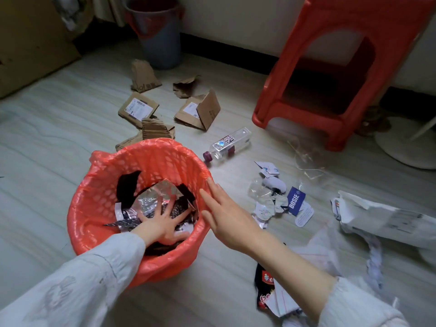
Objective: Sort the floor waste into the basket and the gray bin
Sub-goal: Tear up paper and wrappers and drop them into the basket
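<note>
A basket lined with a red-orange bag stands on the floor in front of me. My left hand is inside it, fingers spread flat, pressing down on silver and black wrappers. My right hand hovers at the basket's right rim with straight fingers, holding nothing. The gray bin with a red liner stands at the far wall. Torn cardboard pieces lie between the two containers. A clear plastic bottle lies on its side to the right of the basket.
Paper scraps and a blue tag lie right of the basket, with crumpled white packaging farther right and a black wrapper near my right arm. A red plastic stool stands at the back right. A large cardboard sheet leans at the back left.
</note>
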Available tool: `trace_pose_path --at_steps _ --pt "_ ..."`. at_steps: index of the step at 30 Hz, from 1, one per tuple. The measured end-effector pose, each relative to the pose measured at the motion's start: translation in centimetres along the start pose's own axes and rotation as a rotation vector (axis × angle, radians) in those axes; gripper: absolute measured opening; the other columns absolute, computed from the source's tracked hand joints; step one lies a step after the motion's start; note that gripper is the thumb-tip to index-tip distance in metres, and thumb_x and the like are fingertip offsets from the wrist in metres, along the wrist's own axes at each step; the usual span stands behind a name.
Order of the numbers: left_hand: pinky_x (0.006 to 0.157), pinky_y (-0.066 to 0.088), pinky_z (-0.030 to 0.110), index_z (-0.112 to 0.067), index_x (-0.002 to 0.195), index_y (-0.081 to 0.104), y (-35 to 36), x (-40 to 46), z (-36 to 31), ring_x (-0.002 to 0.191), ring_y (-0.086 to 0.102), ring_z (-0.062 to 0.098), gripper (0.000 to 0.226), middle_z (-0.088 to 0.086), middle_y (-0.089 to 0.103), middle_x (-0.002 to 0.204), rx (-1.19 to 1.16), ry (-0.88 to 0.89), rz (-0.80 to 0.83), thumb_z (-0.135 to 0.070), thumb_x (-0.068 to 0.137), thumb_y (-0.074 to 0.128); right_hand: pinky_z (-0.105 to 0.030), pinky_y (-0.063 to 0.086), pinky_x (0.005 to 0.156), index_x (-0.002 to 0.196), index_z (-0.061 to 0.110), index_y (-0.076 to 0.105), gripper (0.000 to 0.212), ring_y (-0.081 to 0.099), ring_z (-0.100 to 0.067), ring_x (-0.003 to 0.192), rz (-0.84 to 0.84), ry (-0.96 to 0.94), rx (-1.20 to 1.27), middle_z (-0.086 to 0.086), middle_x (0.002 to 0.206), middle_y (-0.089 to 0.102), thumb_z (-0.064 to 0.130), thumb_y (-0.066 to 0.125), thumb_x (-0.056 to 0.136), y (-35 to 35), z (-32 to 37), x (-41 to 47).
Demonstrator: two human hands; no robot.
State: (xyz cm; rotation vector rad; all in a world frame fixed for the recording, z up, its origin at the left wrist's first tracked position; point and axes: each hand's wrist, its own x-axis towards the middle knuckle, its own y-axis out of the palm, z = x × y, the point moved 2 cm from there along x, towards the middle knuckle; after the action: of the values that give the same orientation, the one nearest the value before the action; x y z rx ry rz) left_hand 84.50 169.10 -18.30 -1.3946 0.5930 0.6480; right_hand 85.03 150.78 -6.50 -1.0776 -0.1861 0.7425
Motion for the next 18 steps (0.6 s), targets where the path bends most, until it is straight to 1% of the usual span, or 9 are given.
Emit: trace_pose_path --at_steps 2,3,6,9,11,12,15,17,18 --pt "0.101 -0.002 0.075 -0.052 0.131 -0.027 0.9 1.8 0.2 0.132 -0.036 0.039 0.074 -0.002 -0.043 0.141 0.025 0.022 0.004 -0.082 0.075 0.011 -0.028 0.010 0.115 0.149 0.017 0.013 0.052 0.000 -0.017 0.146 -0.005 -0.008 0.016 -0.001 0.158 -0.011 0.028 0.030 0.101 0.3 -0.4 0.1" --pt "0.104 -0.002 0.072 -0.050 0.131 -0.028 1.4 2.4 0.2 0.130 -0.037 0.042 0.078 0.002 -0.043 0.142 0.029 0.032 0.020 -0.085 0.072 0.009 -0.027 0.010 0.115 0.149 0.017 0.013 0.052 -0.001 -0.017 0.146 -0.002 -0.011 0.020 -0.001 0.158 -0.011 0.029 0.030 0.101 0.4 -0.6 0.1" --pt "0.108 0.001 0.066 -0.047 0.136 -0.023 2.4 3.6 0.3 0.130 -0.034 0.047 0.075 0.008 -0.041 0.144 -0.006 0.026 0.076 -0.072 0.083 0.024 -0.030 0.011 0.116 0.149 0.018 0.011 0.053 -0.001 -0.018 0.146 0.010 -0.006 0.027 -0.001 0.157 -0.013 0.030 0.029 0.101 1.1 -1.0 0.1" --pt "0.108 0.000 0.065 -0.049 0.139 -0.017 1.7 3.1 0.5 0.132 -0.032 0.045 0.071 0.006 -0.038 0.147 -0.040 0.046 0.080 -0.067 0.087 0.028 -0.035 0.013 0.118 0.149 0.019 0.010 0.053 -0.004 -0.019 0.146 0.048 0.022 0.041 -0.001 0.157 -0.015 0.028 0.030 0.101 1.2 -0.9 0.2" --pt "0.108 -0.002 0.066 -0.049 0.141 -0.007 0.3 1.9 -0.2 0.133 -0.029 0.044 0.062 0.002 -0.031 0.151 -0.049 0.106 0.068 -0.060 0.091 0.027 -0.038 0.011 0.118 0.149 0.020 0.012 0.052 -0.006 -0.022 0.146 0.086 0.039 0.054 -0.003 0.157 -0.014 0.024 0.031 0.101 0.8 -0.8 0.6" --pt "0.107 -0.003 0.067 -0.049 0.142 -0.002 -0.4 1.2 -0.5 0.135 -0.027 0.044 0.056 0.002 -0.026 0.153 -0.056 0.142 0.044 -0.056 0.094 0.025 -0.039 0.010 0.118 0.149 0.020 0.011 0.053 -0.007 -0.022 0.146 0.104 0.048 0.065 -0.003 0.157 -0.012 0.021 0.031 0.100 0.5 -0.8 0.6" --pt "0.107 -0.003 0.066 -0.051 0.141 0.013 -2.6 -1.0 -1.1 0.139 -0.023 0.036 0.045 -0.002 -0.020 0.155 -0.270 0.127 -0.090 -0.050 0.097 0.023 -0.042 0.010 0.118 0.149 0.027 0.007 0.055 -0.006 -0.023 0.146 0.131 0.088 0.084 -0.002 0.158 -0.009 0.019 0.032 0.100 -0.9 -1.3 -0.3" --pt "0.110 0.001 0.063 -0.045 0.141 0.025 -3.7 -2.8 -1.4 0.140 -0.020 0.035 0.042 0.001 -0.010 0.157 -0.321 0.161 -0.194 -0.042 0.099 0.025 -0.040 0.009 0.118 0.149 0.031 0.005 0.057 -0.005 -0.021 0.146 0.132 0.115 0.083 -0.001 0.158 -0.009 0.022 0.034 0.100 -2.2 -1.7 -2.1" --pt "0.111 0.005 0.061 -0.040 0.141 0.030 -4.3 -3.8 -1.5 0.141 -0.016 0.034 0.041 0.004 -0.004 0.157 -0.338 0.175 -0.246 -0.039 0.099 0.027 -0.037 0.008 0.118 0.149 0.032 0.005 0.057 -0.003 -0.020 0.146 0.132 0.126 0.077 -0.001 0.158 -0.008 0.023 0.035 0.100 -2.9 -1.9 -3.1"
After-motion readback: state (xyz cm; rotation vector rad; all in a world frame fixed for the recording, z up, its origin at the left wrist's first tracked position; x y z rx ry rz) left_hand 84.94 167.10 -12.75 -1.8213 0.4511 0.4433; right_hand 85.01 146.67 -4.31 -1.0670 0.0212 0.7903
